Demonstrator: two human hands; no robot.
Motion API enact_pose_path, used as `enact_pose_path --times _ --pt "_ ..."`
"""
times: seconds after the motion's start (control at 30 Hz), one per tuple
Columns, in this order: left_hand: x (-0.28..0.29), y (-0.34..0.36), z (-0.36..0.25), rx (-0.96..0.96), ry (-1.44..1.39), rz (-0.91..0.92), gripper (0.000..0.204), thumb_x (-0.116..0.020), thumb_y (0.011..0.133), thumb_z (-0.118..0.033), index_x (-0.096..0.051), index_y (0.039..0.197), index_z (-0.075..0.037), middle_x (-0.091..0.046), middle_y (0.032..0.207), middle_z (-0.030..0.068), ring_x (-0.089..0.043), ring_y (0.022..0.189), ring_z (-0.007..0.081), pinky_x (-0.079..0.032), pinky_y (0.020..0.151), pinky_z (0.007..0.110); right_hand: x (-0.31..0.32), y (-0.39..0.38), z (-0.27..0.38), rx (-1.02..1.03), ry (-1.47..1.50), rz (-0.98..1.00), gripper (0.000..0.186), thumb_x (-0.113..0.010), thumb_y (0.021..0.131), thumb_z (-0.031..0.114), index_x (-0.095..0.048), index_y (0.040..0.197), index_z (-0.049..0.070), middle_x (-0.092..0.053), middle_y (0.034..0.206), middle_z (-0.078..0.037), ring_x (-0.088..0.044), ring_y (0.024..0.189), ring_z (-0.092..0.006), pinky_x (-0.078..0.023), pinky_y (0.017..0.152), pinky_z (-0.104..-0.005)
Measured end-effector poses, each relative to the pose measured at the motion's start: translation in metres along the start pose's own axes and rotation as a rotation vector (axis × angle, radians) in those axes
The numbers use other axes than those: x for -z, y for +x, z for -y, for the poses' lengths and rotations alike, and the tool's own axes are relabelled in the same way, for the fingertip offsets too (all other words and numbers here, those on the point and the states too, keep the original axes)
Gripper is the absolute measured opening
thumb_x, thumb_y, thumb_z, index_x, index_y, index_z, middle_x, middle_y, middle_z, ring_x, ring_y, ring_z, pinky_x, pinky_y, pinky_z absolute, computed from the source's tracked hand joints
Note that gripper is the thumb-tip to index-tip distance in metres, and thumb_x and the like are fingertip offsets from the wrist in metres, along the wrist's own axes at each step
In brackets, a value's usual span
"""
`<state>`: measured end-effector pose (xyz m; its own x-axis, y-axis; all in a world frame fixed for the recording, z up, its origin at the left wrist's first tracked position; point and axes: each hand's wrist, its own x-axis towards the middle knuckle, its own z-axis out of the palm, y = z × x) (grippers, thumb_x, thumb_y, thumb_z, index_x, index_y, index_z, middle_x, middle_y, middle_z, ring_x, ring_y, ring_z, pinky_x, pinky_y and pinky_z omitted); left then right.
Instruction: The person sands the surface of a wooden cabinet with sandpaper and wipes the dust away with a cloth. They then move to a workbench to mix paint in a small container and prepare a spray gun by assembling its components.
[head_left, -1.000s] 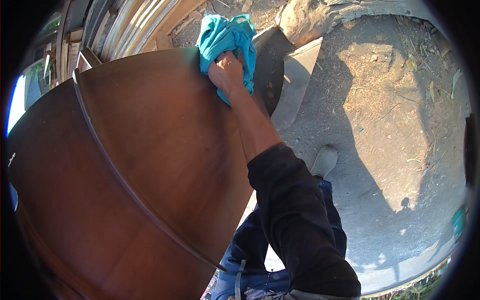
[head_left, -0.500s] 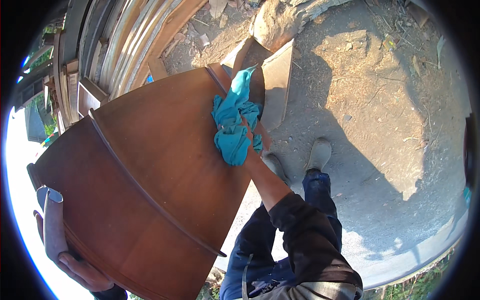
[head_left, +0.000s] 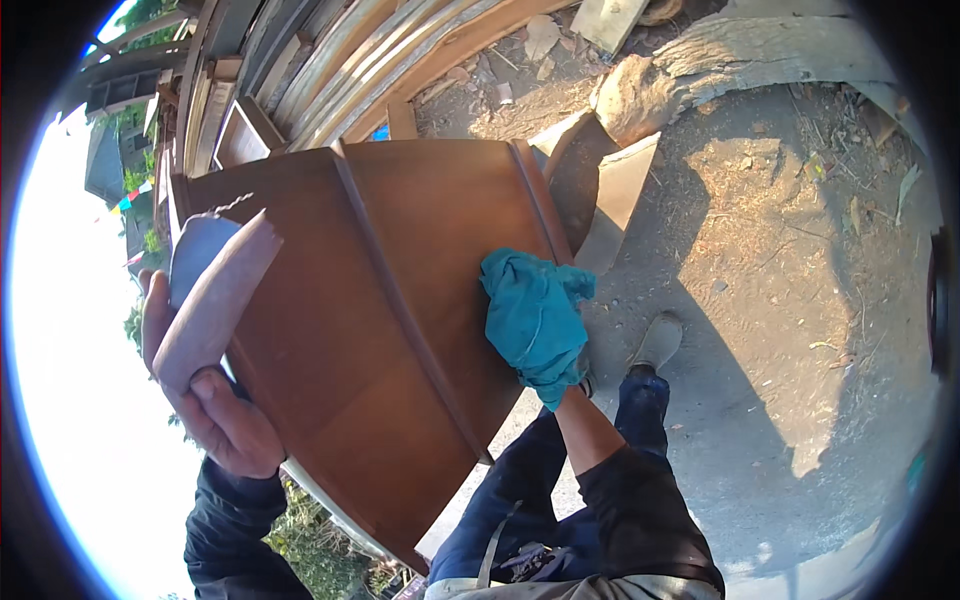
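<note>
My right hand is closed on a bunched teal cloth, pressed against the near right part of a brown wooden panel. Its fingers are covered by the cloth. The panel has a smooth, reddish-brown surface crossed by raised strips. At the panel's left edge, my left hand grips a curled sheet of what looks like sandpaper, pinkish brown on one side and grey-blue on the other. The thumb lies over the sheet's lower end, and the other fingers are partly behind it.
Long planks are stacked beyond the panel. A thick log lies at the far right, with a pale board below it. Dusty ground with wood chips spreads to the right, and my shoe stands on it.
My right hand has drawn the cloth nearer along the panel, and the cloth now covers its fingers. My left hand and the curled sheet appear higher and further right as the view has shifted.
</note>
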<state>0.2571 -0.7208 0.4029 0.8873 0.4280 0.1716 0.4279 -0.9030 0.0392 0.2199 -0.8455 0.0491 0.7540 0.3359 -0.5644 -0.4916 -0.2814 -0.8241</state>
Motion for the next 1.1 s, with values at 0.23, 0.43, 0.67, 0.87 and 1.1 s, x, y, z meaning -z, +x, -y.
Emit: enact_pose_path --times 0.23,0.43,0.67,0.87,1.1 --pt "0.013 -0.002 0.011 -0.138 -0.256 -0.166 0.012 -0.059 0.094 -0.002 -0.057 0.105 -0.003 -0.035 0.148 0.0289 -0.022 0.142 0.0599 -0.03 0.113 0.062 -0.021 0.02 0.225 0.154 -0.191 0.427 0.036 -0.054 0.099 0.032 -0.069 0.106 0.0 -0.071 0.105 -0.021 -0.065 0.098 -0.0404 -0.048 0.086 -0.0457" --pt "0.025 -0.007 0.016 -0.153 -0.313 -0.261 0.021 -0.066 0.086 -0.004 -0.059 0.105 -0.006 -0.037 0.145 0.0242 -0.021 0.142 0.0579 -0.038 0.113 0.059 0.016 -0.079 0.207 0.735 -0.168 0.417 0.05 -0.059 0.094 0.038 -0.058 0.12 -0.005 -0.062 0.116 -0.029 -0.056 0.108 -0.0476 -0.044 0.088 -0.0483" --pt "0.052 -0.069 -0.019 -0.112 -0.551 -0.41 0.042 -0.069 0.081 -0.008 -0.057 0.122 -0.011 -0.038 0.146 0.0237 -0.02 0.146 0.0495 -0.035 0.117 0.053 0.247 -0.274 0.101 -0.026 -0.975 0.858 0.043 -0.066 0.083 0.029 -0.065 0.114 0.001 -0.069 0.103 -0.023 -0.065 0.099 -0.0418 -0.049 0.086 -0.0448" --pt "0.108 -0.276 -0.122 -0.123 -1.122 -0.048 0.018 -0.063 0.091 -0.01 -0.053 0.105 -0.004 -0.061 0.115 0.015 -0.067 0.097 0.0342 -0.057 0.074 0.045 0.34 -0.308 0.165 -0.599 -0.847 0.72 0.038 -0.066 0.084 0.019 -0.065 0.114 -0.005 -0.069 0.105 -0.024 -0.067 0.099 -0.0327 -0.051 0.086 -0.0413" --pt "0.099 -0.392 -0.11 0.102 -0.897 0.262 0.021 -0.055 0.096 -0.027 -0.058 0.103 -0.007 -0.066 0.083 0.0164 -0.067 0.074 0.0382 -0.053 0.063 0.05 0.392 -0.347 0.247 -0.114 -1.03 0.245 0.04 -0.056 0.088 0.011 -0.062 0.125 -0.002 -0.066 0.118 -0.027 -0.064 0.111 -0.0381 -0.049 0.095 -0.0456"
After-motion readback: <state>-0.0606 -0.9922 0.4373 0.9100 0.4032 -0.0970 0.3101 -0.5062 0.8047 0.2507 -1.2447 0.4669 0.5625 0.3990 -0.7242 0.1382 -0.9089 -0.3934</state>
